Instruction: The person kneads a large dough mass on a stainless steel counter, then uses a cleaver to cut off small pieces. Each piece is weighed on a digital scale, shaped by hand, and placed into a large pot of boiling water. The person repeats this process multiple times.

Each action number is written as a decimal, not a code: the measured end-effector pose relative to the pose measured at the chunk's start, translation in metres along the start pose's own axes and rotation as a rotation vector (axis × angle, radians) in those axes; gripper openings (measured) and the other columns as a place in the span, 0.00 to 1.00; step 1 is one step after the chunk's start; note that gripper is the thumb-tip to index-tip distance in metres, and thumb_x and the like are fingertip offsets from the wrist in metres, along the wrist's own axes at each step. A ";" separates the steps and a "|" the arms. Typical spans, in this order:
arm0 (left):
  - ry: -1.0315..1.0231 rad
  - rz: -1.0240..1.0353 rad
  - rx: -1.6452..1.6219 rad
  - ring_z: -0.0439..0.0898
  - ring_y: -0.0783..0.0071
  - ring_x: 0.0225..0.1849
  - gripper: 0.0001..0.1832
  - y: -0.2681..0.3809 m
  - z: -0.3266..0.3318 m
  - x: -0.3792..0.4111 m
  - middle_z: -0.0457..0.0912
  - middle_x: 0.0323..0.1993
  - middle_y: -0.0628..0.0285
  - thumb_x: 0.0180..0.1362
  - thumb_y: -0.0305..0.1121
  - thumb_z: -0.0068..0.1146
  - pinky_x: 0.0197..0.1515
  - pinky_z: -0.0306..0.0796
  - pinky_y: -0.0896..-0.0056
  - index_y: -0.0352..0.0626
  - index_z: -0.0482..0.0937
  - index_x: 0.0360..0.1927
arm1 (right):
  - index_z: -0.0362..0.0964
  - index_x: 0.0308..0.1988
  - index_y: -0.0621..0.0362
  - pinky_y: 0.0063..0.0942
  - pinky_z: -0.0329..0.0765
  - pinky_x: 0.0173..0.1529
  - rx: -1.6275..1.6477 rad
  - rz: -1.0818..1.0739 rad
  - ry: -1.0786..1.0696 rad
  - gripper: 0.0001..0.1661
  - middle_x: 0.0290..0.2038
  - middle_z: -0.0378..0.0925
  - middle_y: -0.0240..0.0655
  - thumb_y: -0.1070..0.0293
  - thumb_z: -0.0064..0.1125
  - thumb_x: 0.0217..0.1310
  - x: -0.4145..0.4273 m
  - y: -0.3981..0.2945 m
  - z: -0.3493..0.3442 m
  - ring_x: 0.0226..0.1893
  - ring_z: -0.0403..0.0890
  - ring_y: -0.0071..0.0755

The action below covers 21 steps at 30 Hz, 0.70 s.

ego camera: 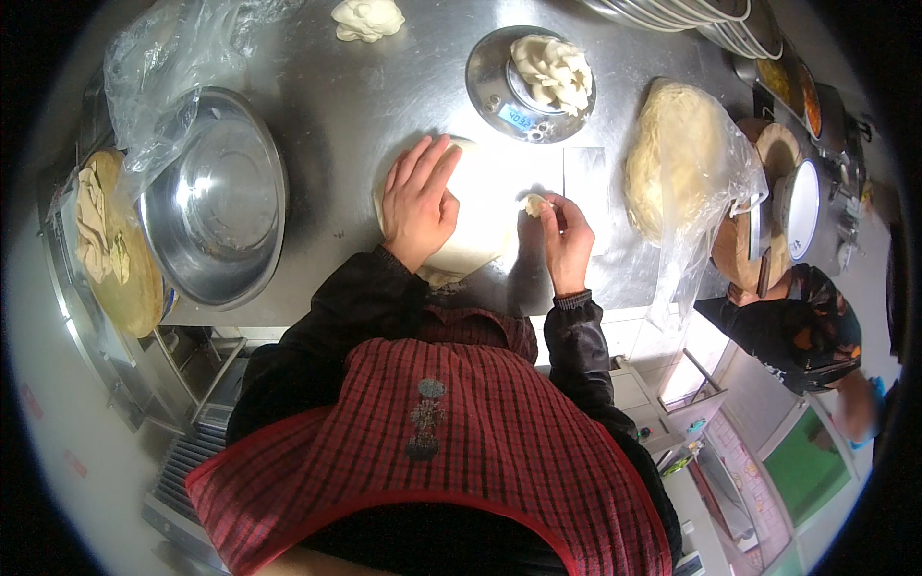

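My left hand (421, 205) rests palm down on a large pale mass of dough (479, 223), its fingers a little spread and gripping nothing. Glare washes out much of that dough's surface. Between the thumb and fingers of my right hand (569, 241) is a small scrap of dough (534, 205), held just right of the mass. A flat rectangular metal piece (585, 169), perhaps a dough scraper, lies beyond my right hand. Farther back, a round digital kitchen scale (490, 68) with a lit display carries a heap of dough pieces (553, 72).
A steel bowl (216, 216) stands left, with clear plastic sheeting (166, 79) over its edge. One dough lump (367, 18) lies at the back. At right is bulk dough (673, 158) partly under plastic. Beyond, a person (792, 324) is beside round wooden boards (735, 252) and a white bowl (801, 209).
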<state>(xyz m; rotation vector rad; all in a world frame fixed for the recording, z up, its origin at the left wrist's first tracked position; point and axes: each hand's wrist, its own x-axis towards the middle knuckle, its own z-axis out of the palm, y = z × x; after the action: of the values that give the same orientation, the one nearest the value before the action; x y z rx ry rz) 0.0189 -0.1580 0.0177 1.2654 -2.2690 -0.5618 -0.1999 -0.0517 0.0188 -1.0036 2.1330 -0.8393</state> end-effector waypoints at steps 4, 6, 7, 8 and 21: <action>0.049 -0.015 -0.079 0.71 0.56 0.68 0.31 0.000 -0.002 0.000 0.76 0.64 0.57 0.50 0.21 0.52 0.70 0.62 0.53 0.43 0.76 0.62 | 0.78 0.49 0.66 0.24 0.78 0.42 -0.037 -0.081 0.015 0.15 0.38 0.83 0.36 0.67 0.63 0.68 0.001 0.005 0.001 0.35 0.80 0.23; 0.097 -0.079 -0.272 0.73 0.55 0.65 0.32 -0.004 -0.003 0.000 0.77 0.62 0.55 0.49 0.17 0.51 0.67 0.67 0.58 0.42 0.76 0.62 | 0.78 0.47 0.64 0.25 0.78 0.42 -0.047 -0.099 0.013 0.11 0.40 0.81 0.36 0.72 0.63 0.66 0.001 0.005 0.000 0.35 0.80 0.25; 0.120 -0.111 -0.369 0.75 0.54 0.64 0.33 -0.005 -0.004 0.001 0.78 0.61 0.54 0.48 0.16 0.50 0.65 0.69 0.60 0.42 0.76 0.62 | 0.78 0.46 0.64 0.25 0.78 0.41 -0.051 -0.108 0.013 0.10 0.41 0.81 0.36 0.74 0.62 0.65 0.001 0.004 -0.001 0.35 0.80 0.26; 0.108 -0.240 -0.482 0.75 0.59 0.62 0.32 -0.005 -0.004 0.002 0.78 0.61 0.55 0.50 0.15 0.49 0.63 0.69 0.63 0.41 0.76 0.62 | 0.78 0.46 0.63 0.25 0.78 0.41 -0.040 -0.128 0.015 0.09 0.41 0.81 0.36 0.76 0.61 0.64 0.002 0.001 -0.002 0.35 0.80 0.26; 0.139 -0.492 -0.957 0.70 0.67 0.68 0.30 0.015 -0.003 0.042 0.76 0.64 0.56 0.56 0.13 0.41 0.72 0.58 0.68 0.35 0.72 0.65 | 0.79 0.45 0.60 0.34 0.76 0.54 -0.128 -0.300 0.084 0.19 0.47 0.81 0.42 0.85 0.56 0.53 0.004 -0.001 -0.008 0.49 0.81 0.44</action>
<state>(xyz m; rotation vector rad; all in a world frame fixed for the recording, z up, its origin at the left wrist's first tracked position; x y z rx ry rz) -0.0086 -0.1872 0.0372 1.2380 -1.2324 -1.4485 -0.2072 -0.0531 0.0238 -1.4029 2.1600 -0.9071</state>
